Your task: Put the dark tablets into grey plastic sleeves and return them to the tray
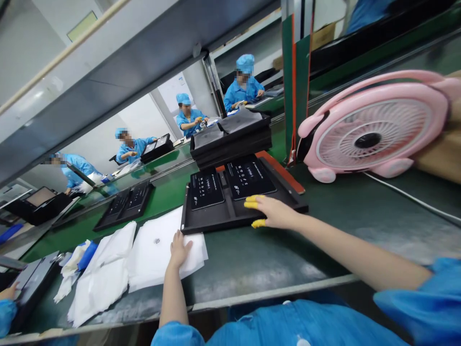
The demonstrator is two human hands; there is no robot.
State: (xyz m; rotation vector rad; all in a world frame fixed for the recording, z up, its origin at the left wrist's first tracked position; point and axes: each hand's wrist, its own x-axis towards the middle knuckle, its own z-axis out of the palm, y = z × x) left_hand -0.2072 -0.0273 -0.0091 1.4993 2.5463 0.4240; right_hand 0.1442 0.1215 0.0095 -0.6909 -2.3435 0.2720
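A black tray (212, 220) lies before me on the green bench. In its two compartments are flat black panels with white printing, a left panel (207, 190) and a right panel (249, 178). My left hand (180, 249) rests on a stack of white translucent bags (156, 250), its fingertips at the tray's near left corner and its thumb spread. Yellow finger covers sit on fingers of my right hand (275, 212). That hand is open over the tray's near right edge, just below the right panel, with thumb and fingers apart; whether it touches the tray I cannot tell.
Stacked black trays (230, 137) stand behind. Another filled tray (124, 204) lies on the green belt. More white bags (104, 276) are at left, beside a blue-and-white bundle (86, 254). A pink fan (374, 127) with a cord stands right. Co-workers sit across; another person's hand (9, 292) shows far left.
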